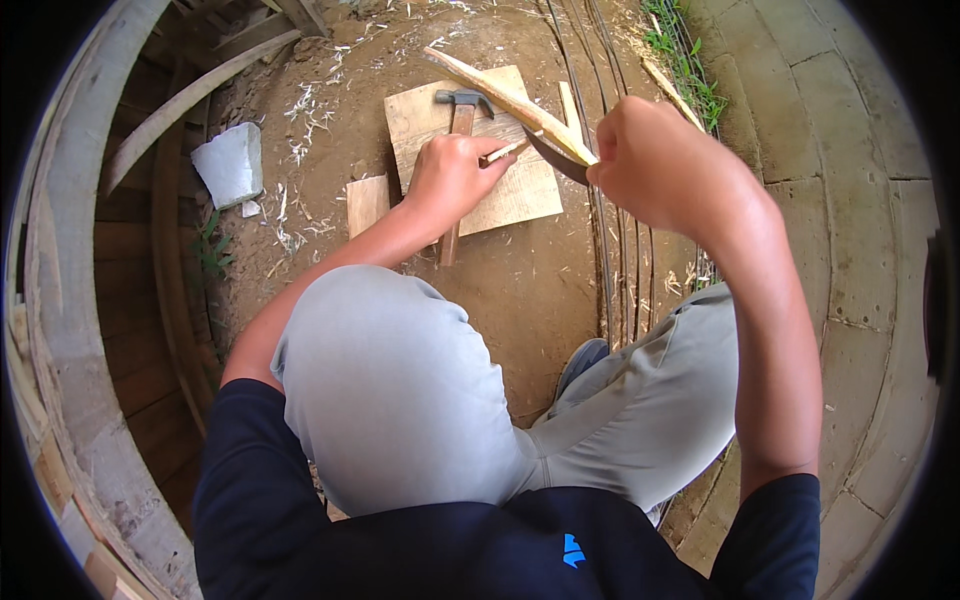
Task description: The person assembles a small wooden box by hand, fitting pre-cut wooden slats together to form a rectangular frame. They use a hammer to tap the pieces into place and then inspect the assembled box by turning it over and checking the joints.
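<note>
My left hand [448, 178] is closed around a short, thin wooden stick [503, 152], its end pointing right. My right hand [655, 165] grips a knife whose dark curved blade [556, 158] reaches left to the stick's tip; its handle is hidden in my fist. Behind the blade a long, pale strip of wood [500, 97] runs from the far side down to my right fist. I cannot tell whether that fist also touches it. Under my left hand a hammer [463, 120] lies across a square wooden board [530, 195], its handle partly covered.
A small wood block [368, 203] lies left of the board, and a whitish stone [228, 165] farther left. Long dark rods [602, 250] run along the ground at right, beside a paved strip [855, 240]. Wood shavings [300, 125] litter the dirt. Timber framing [65, 250] stands at far left.
</note>
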